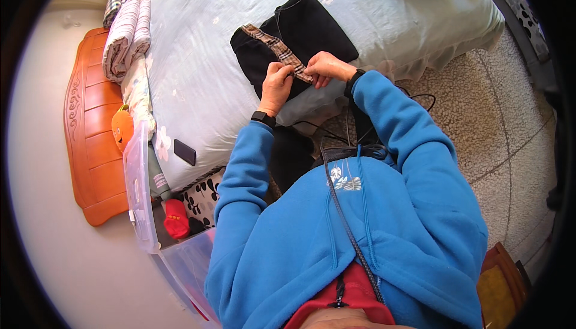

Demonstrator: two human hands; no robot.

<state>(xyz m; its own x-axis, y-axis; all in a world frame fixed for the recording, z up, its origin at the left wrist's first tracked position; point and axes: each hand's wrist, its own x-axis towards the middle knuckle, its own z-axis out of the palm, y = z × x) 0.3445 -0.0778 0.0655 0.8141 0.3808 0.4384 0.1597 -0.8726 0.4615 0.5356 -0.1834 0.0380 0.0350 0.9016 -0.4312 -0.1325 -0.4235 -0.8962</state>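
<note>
A folded black garment (315, 29), which looks like trousers, lies near the bed's front edge. Across it runs a tan, black and white plaid strip of cloth (273, 44); whether it is sewn to the garment I cannot tell. My left hand (276, 84) pinches the near end of this strip, its fingers closed. Just to the right, my right hand (327, 68) grips the same end between thumb and fingers. The two hands are close together over the garment's near edge. Both wrists carry black bands.
The bed (198, 41) has a pale blue floral cover. A dark phone (185, 152) lies at its left edge, near rolled striped bedding (123, 38). At lower left stands a clear plastic bin (141, 191) beside a red item (176, 218). Dark cords (423, 96) hang by my right forearm.
</note>
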